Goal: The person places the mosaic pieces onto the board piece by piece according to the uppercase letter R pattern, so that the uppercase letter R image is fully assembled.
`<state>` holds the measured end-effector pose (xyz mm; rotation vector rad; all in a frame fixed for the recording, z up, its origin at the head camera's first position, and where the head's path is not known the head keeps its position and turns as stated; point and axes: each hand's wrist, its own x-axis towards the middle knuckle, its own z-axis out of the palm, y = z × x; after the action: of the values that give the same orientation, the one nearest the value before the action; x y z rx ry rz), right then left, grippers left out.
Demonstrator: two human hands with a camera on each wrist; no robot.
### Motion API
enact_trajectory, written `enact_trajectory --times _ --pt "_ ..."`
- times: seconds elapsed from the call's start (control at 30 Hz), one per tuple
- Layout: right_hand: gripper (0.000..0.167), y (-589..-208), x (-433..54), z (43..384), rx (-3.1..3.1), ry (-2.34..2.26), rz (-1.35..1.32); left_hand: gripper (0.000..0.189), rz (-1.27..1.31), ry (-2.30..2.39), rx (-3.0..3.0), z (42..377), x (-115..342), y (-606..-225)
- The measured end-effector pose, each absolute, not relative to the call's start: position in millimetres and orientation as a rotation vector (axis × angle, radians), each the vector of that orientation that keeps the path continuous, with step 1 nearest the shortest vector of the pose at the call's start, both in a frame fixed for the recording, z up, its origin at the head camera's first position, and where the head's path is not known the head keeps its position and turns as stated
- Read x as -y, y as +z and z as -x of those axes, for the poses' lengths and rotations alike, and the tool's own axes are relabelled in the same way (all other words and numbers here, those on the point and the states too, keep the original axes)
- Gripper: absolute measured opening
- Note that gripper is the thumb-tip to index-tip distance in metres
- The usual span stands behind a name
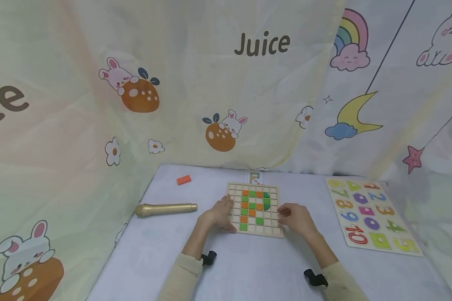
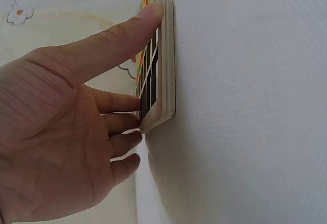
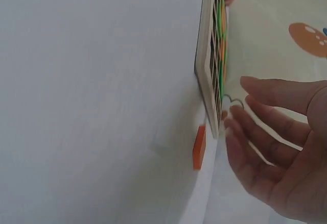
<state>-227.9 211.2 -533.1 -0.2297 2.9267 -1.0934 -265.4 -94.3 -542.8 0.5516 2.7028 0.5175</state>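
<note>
A square wooden grid board [image 1: 254,230] lies on the table, with orange and green tiles [image 1: 252,212] set in some of its cells. My left hand [image 1: 222,214] rests at the board's left side. In the left wrist view its thumb [image 2: 117,43] lies straight along the board's edge, with the fingers spread around the corner. Beside the right edge is my right hand [image 1: 297,217], its fingers bent loosely. The right wrist view shows a gap between thumb [image 3: 276,91] and fingers, and nothing held. An orange block [image 3: 200,147] lies by the board's corner there.
An orange block [image 1: 183,179] lies at the back left, with a gold microphone-shaped stick [image 1: 167,209] in front of it. A small pattern card [image 1: 255,177] is behind the board. At the right lies a number puzzle board [image 1: 373,215]. Printed curtains [image 1: 181,83] surround the table.
</note>
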Motion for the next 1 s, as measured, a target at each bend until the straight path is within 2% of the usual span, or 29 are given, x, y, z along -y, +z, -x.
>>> enact_trajectory --times 0.23,0.73,1.0 --pt "0.037 -534 -235 226 -2.955 -0.884 0.168 0.115 -0.553 0.513 -2.707 265 94 -543" --pt "0.035 -542 -240 230 -2.897 -0.851 0.209 0.114 -0.545 0.513 -2.699 267 96 -549" --pt "0.039 -535 -237 233 -2.768 -1.086 0.188 0.117 -0.563 0.508 -2.703 269 97 -550"
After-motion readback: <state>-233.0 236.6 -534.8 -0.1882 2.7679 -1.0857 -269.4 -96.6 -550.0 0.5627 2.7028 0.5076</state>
